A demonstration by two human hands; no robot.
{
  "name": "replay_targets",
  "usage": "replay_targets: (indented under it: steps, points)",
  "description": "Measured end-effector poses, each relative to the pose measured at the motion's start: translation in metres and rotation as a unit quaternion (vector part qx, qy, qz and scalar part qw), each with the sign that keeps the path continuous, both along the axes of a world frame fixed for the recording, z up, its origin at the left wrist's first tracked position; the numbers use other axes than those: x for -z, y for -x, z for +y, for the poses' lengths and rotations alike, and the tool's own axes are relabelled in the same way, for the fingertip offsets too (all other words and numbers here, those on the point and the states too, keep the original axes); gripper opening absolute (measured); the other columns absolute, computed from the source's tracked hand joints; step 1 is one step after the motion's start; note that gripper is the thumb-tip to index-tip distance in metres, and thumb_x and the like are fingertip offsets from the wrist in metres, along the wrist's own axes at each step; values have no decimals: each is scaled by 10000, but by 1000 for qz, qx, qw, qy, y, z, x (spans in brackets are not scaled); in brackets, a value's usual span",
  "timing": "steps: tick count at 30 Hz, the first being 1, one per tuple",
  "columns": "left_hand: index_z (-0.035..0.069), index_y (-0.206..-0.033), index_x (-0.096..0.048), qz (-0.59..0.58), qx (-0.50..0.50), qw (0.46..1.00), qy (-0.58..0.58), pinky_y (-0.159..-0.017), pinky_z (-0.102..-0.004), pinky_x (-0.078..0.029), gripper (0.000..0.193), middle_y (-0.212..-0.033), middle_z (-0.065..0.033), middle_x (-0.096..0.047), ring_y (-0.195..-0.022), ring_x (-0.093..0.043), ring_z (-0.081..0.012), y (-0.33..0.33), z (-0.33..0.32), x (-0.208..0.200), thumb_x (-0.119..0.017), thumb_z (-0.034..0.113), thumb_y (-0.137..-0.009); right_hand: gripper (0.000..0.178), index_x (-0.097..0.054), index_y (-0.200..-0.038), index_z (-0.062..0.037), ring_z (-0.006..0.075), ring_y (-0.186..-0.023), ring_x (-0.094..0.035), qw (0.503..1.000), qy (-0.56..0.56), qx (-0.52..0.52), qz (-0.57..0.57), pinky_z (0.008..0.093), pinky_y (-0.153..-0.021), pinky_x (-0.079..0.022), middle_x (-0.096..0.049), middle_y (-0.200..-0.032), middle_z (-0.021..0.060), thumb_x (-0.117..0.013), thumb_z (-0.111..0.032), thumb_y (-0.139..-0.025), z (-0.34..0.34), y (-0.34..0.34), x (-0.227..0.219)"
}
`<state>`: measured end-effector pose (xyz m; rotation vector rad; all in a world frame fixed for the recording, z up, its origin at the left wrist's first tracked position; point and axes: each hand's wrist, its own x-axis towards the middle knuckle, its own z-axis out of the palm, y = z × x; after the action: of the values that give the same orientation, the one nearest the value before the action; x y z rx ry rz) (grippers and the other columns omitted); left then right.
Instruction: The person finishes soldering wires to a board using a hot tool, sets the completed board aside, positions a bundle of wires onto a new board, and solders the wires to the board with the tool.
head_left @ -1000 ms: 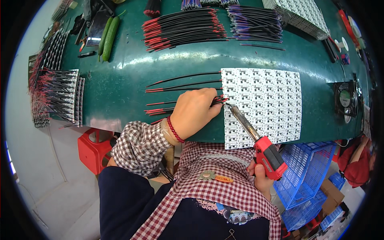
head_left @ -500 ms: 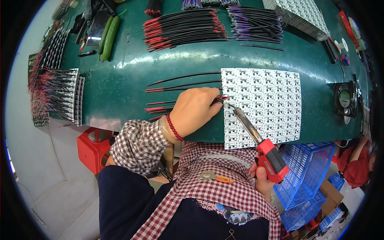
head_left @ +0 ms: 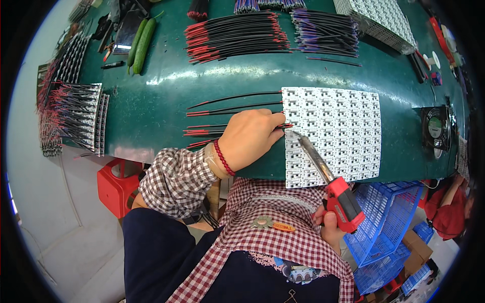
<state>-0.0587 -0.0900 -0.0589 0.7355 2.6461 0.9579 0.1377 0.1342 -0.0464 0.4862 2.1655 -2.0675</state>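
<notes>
My left hand (head_left: 252, 139) is closed in a pinch on thin black wires (head_left: 214, 126) with red ends. Their tips lie over the left edge of a white circuit board panel (head_left: 333, 136), which carries rows of small dark parts. In my right hand (head_left: 331, 230) is a red and black soldering iron (head_left: 343, 204). Its metal tip slants up and left, close to the wire ends by my left thumb; I cannot tell whether it touches them. More black wires (head_left: 237, 107) run leftward from the panel's upper left edge.
Bundles of black-red wires (head_left: 235, 35) and purple-black wires (head_left: 326, 33) lie at the back. Wired panels (head_left: 96, 118) are stacked left; more panels (head_left: 384, 20) stand back right. Two cucumbers (head_left: 144, 45), a small fan (head_left: 435, 129), a red stool (head_left: 117, 187) and blue crates (head_left: 384, 217) surround me.
The iron's tip has shifted slightly right, away from my left fingertips. My left hand keeps its pinch on the wires. The whole view has moved a little.
</notes>
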Motion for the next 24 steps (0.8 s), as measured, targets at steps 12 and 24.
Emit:
replay_targets:
  steps: [12,24]
  points:
    - [1,-886,-561,71,-69,989,-114,-632,-367,-475,126,-819,-165,-585,-728,-598,-330,-14,-8,-3,-627,44,-788,414,-549,-1002,32,110,-597,-508,996,47,70,23,240,-536,-417,-564,-737,64,-601,-361,-882,4,-6,-14]
    - [-7,-825,-568,-1,-70,993,-92,-559,-349,-460,161,-748,-137,-591,-628,-591,-292,-29,3,10,-679,70,-736,273,-578,-946,4,96,-633,-506,998,50,18,-43,246,-580,-417,-573,-757,39,-579,-265,-903,10,-18,-8]
